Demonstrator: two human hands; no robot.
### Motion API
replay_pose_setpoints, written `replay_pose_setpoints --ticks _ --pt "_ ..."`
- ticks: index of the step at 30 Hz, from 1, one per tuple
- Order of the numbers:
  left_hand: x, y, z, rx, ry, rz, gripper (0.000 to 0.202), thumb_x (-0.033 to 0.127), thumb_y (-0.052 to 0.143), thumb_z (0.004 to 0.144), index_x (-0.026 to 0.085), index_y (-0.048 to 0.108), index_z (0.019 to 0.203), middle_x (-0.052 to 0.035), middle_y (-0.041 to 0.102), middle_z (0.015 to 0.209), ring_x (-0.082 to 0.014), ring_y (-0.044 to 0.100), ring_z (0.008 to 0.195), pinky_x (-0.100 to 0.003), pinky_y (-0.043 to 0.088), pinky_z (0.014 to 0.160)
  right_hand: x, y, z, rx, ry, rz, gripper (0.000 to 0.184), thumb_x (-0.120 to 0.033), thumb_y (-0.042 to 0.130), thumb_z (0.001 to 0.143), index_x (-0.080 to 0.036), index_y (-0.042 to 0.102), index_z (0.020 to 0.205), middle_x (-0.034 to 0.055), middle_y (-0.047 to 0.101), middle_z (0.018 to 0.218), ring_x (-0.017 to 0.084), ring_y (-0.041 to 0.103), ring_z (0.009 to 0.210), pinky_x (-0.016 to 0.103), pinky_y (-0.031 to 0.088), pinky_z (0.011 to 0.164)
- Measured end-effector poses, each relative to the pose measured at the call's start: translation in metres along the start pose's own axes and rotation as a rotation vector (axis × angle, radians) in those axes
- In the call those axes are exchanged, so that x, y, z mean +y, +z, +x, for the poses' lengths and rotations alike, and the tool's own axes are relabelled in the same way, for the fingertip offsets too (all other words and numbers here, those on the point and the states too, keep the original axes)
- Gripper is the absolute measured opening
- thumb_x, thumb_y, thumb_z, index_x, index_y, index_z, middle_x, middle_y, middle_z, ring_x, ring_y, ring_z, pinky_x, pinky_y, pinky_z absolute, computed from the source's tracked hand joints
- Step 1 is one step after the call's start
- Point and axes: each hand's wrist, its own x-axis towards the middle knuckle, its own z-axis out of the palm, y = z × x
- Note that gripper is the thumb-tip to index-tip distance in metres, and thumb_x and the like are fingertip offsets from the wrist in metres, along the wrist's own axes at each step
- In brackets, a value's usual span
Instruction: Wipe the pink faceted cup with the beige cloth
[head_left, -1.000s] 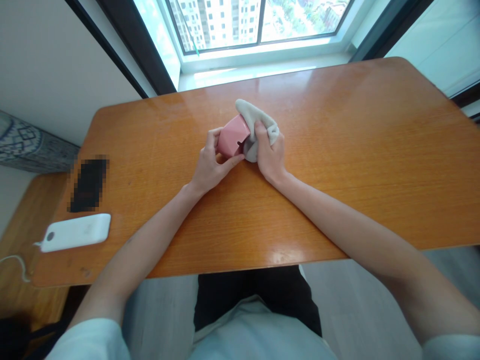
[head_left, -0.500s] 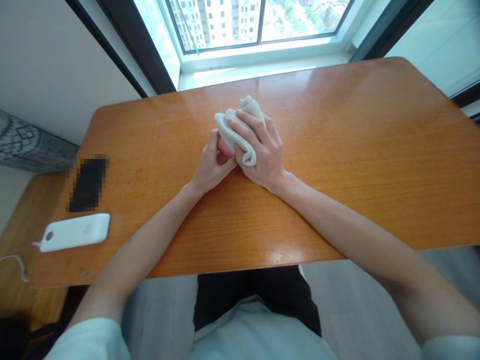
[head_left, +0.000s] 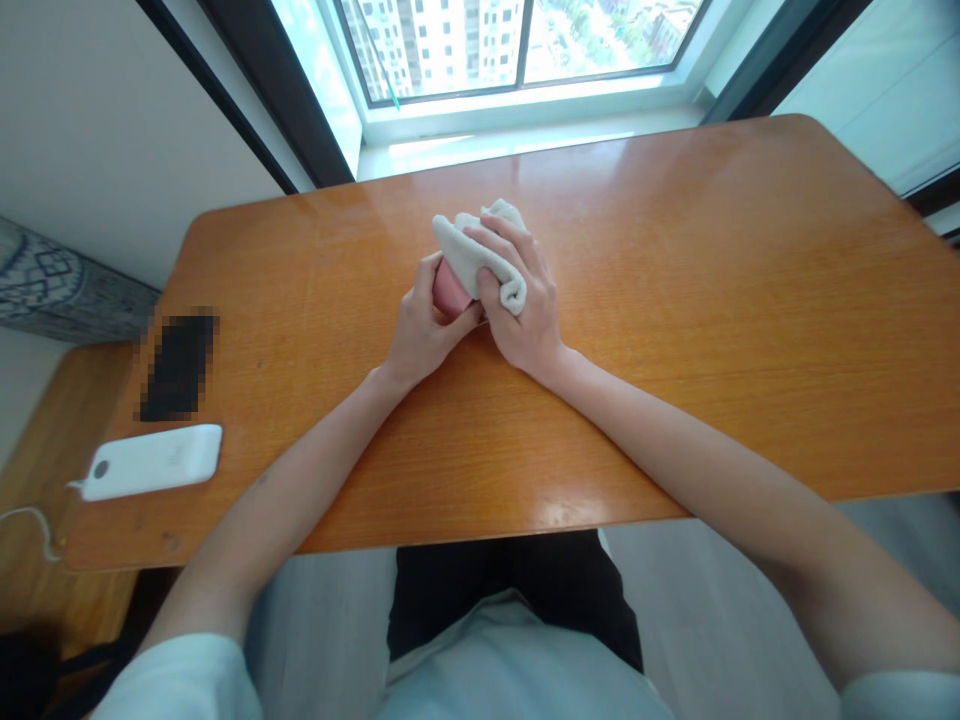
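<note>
Around a smooth pink object [head_left: 451,291] my left hand [head_left: 421,325] is closed, thumb on its near side and fingers on its far left side. The object's kind cannot be made out, as a cloth and both hands cover most of it. My right hand [head_left: 529,300] grips a folded whitish cloth [head_left: 480,258], its thumb over the rolled near end and its fingers spread across the top. The cloth lies against the upper right of the pink object. Both hands are close together above the middle of the wooden table [head_left: 712,330].
On the table's left side lie a white, rounded device [head_left: 154,462] with a cable and a dark, pixelated rectangle [head_left: 178,368]. Beyond the far edge is a window [head_left: 517,45] with a sill. A patterned grey fabric item [head_left: 71,285] stands at the left.
My right hand has shifted slightly and turned, with the cloth tilting along. More of the pink object shows now. My left hand has stayed nearly in place.
</note>
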Motion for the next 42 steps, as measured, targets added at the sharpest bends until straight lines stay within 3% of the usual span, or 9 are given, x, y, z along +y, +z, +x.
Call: replay_pose_setpoints --ticks 4,8,14,17,21,27,34,39,42 --pt "0.002 -0.001 0.0 -0.002 0.004 0.02 0.067 0.07 0.08 0.092 0.026 0.056 0.137 -0.0067 0.077 0.124 -0.0237 0.077 0.104 -0.038 0.064 0.094 0.013 0.008 0.002 0.076 0.158 0.162 0.051 -0.06 0.036 0.115 -0.033 0.065 0.147 0.0065 0.069 0.151 0.027 0.06 0.153 0.053 0.045 0.133" --pt "0.0 -0.001 0.0 0.015 -0.006 0.029 0.071 0.073 0.08 0.09 0.026 0.056 0.139 -0.008 0.076 0.131 -0.026 0.077 0.111 -0.039 0.063 0.099 0.026 0.012 0.004 0.139 0.417 0.323 0.059 -0.073 0.042 0.109 -0.025 0.075 0.121 0.0043 0.081 0.113 0.025 0.075 0.122 0.049 0.057 0.12" --pt "-0.003 -0.001 0.0 0.027 0.013 0.059 0.075 0.073 0.08 0.09 0.026 0.055 0.143 -0.0076 0.076 0.133 -0.0255 0.077 0.11 -0.038 0.062 0.098 0.03 0.012 0.003 0.14 0.48 0.339 0.061 -0.078 0.046 0.106 -0.025 0.075 0.099 0.0011 0.078 0.094 0.024 0.077 0.099 0.048 0.064 0.106" --pt "-0.003 -0.002 0.002 0.027 0.021 0.048 0.078 0.073 0.082 0.088 0.027 0.056 0.144 -0.0069 0.076 0.133 -0.0267 0.076 0.115 -0.038 0.062 0.099 0.024 0.009 0.002 0.114 0.416 0.291 0.057 -0.073 0.044 0.109 -0.025 0.075 0.109 0.0039 0.081 0.107 0.025 0.077 0.105 0.049 0.063 0.109" --pt "-0.007 -0.001 0.002 0.039 0.016 0.021 0.084 0.077 0.084 0.084 0.028 0.056 0.146 -0.0048 0.076 0.134 -0.0281 0.075 0.118 -0.042 0.064 0.098 0.011 0.0 0.001 0.07 0.135 0.14 0.051 -0.061 0.039 0.114 -0.031 0.063 0.148 0.0068 0.07 0.153 0.027 0.063 0.15 0.053 0.049 0.131" --pt "-0.029 0.001 -0.005 0.015 -0.013 -0.033 0.06 0.081 0.078 0.087 0.032 0.067 0.12 0.0018 0.075 0.083 -0.0268 0.077 0.09 -0.049 0.064 0.072 -0.003 -0.005 -0.002 -0.122 -0.238 -0.081 0.05 -0.052 0.055 0.109 -0.039 0.06 0.156 0.0025 0.061 0.167 0.039 0.048 0.164 0.067 0.037 0.136" --pt "-0.033 0.004 -0.002 -0.021 0.025 -0.185 0.067 0.069 0.068 0.094 0.032 0.058 0.149 -0.0044 0.082 0.131 -0.0368 0.07 0.139 -0.06 0.064 0.111 -0.008 0.0 -0.003 -0.221 -0.329 -0.136 0.052 -0.046 0.062 0.104 -0.045 0.06 0.155 -0.0064 0.062 0.166 0.037 0.048 0.165 0.07 0.026 0.143" --pt "-0.026 -0.001 -0.003 -0.026 0.008 -0.056 0.046 0.07 0.066 0.099 0.027 0.07 0.114 -0.0023 0.08 0.091 -0.03 0.079 0.101 -0.053 0.07 0.083 -0.004 0.003 -0.005 -0.15 -0.287 -0.136 0.05 -0.051 0.06 0.106 -0.043 0.061 0.156 -0.0048 0.064 0.165 0.037 0.047 0.165 0.07 0.029 0.141" --pt "-0.022 -0.001 -0.004 -0.036 -0.017 0.006 0.054 0.076 0.066 0.097 0.024 0.061 0.085 0.0013 0.069 0.071 -0.0178 0.069 0.068 -0.039 0.059 0.058 -0.004 0.003 -0.005 -0.116 -0.225 -0.094 0.048 -0.051 0.056 0.109 -0.04 0.062 0.155 -0.0012 0.064 0.164 0.037 0.048 0.164 0.07 0.031 0.14"
